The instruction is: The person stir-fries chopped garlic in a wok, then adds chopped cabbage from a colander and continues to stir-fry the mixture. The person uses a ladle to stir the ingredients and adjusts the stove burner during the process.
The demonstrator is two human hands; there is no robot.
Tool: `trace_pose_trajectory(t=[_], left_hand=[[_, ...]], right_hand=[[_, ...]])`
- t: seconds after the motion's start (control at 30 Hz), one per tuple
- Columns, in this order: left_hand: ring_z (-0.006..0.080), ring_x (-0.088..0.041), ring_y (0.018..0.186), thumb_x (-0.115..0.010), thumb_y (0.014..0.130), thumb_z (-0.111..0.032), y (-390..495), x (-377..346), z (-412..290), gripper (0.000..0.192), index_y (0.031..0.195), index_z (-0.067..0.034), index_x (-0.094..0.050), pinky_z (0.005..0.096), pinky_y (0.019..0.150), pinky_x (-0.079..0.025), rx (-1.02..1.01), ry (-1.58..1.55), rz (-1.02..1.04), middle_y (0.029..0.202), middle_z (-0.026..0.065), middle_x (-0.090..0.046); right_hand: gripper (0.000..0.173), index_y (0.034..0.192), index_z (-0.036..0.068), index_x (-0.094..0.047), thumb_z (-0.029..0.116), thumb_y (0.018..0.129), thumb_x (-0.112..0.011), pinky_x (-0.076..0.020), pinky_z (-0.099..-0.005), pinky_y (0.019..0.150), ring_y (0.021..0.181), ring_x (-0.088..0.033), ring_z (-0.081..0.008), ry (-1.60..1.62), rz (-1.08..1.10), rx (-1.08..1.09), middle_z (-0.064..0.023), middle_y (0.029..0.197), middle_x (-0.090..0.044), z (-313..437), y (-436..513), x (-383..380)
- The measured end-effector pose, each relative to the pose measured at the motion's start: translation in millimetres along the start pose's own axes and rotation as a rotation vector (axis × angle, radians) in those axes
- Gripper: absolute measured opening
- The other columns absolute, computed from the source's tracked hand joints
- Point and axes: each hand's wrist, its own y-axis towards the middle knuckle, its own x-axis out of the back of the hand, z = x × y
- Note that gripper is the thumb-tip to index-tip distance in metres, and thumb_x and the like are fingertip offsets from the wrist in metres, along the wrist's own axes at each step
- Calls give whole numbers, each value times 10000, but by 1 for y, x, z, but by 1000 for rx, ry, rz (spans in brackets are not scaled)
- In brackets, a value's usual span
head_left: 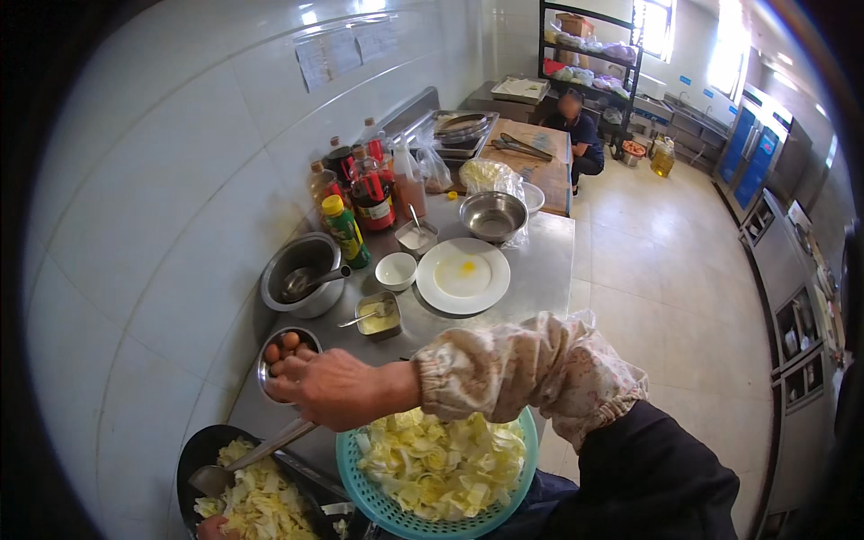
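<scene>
My right hand (pixel 337 388) reaches over a steel bowl of brown eggs (pixel 290 344), its fingertips down at the bowl and hidden. A floral sleeve cover is on that arm. My left hand (pixel 217 528), at the bottom edge, touches chopped cabbage (pixel 266 499) in a black wok (pixel 192 449); its fingers are mostly hidden. A metal spatula (pixel 270 445) leans across the wok, its handle end under my right hand. A turquoise plastic colander (pixel 531 445) full of cut cabbage leaves (pixel 439 466) stands right of the wok.
On the steel table are a white plate (pixel 496 277), a white bowl (pixel 396 271), a metal pot with a ladle (pixel 270 290), seasoning tins (pixel 379 317), a steel bowl (pixel 494 216) and sauce bottles (pixel 372 202). Another person (pixel 577 135) crouches beyond a wooden board.
</scene>
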Motion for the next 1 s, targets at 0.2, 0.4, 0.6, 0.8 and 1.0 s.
trace_pose_trajectory(t=[0.2, 0.4, 0.6, 0.8, 1.0], left_hand=[[345, -624, 921, -714, 718, -174, -4, 7, 1, 351, 1028, -20, -662, 439, 802, -489, -11, -25, -55, 963, 187, -655], [353, -624, 928, -690, 744, -177, -5, 11, -9, 334, 1040, -27, -657, 438, 810, -491, -62, -55, -118, 981, 189, -656], [362, -624, 936, -667, 770, -180, -20, 20, -19, 318, 1052, -34, -653, 436, 818, -492, -168, -80, -277, 999, 191, -658], [370, -624, 944, -643, 797, -183, -25, 30, -43, 303, 1064, -42, -649, 435, 827, -493, -282, -85, -357, 1018, 193, -660], [261, -635, 999, -616, 831, -199, -53, 47, -47, 295, 1090, -61, -646, 418, 848, -489, -150, -103, -404, 1102, 150, -660]], right_hand=[[481, 1198, 88, -526, 135, 740, -669, -499, -431, 738, 960, -561, -336, 117, -287, -101, -141, 1025, -550, -21, -46, 30], [504, 1248, 75, -511, 116, 771, -668, -493, -430, 769, 949, -567, -345, 31, -355, -337, -147, 1073, -560, -62, -125, 46], [545, 1300, 89, -481, 195, 796, -660, -465, -446, 885, 1070, -536, -367, 18, -256, -697, -178, 1199, -516, -98, -225, 8], [646, 1321, 37, -457, 360, 808, -679, -448, -428, 935, 1088, -557, -337, 468, -157, -909, -209, 1198, -561, -107, -320, -48], [582, 1236, 30, -532, 382, 802, -696, -523, -351, 682, 863, -646, -230, 763, 352, -1034, -176, 1041, -638, -123, -302, -56]])
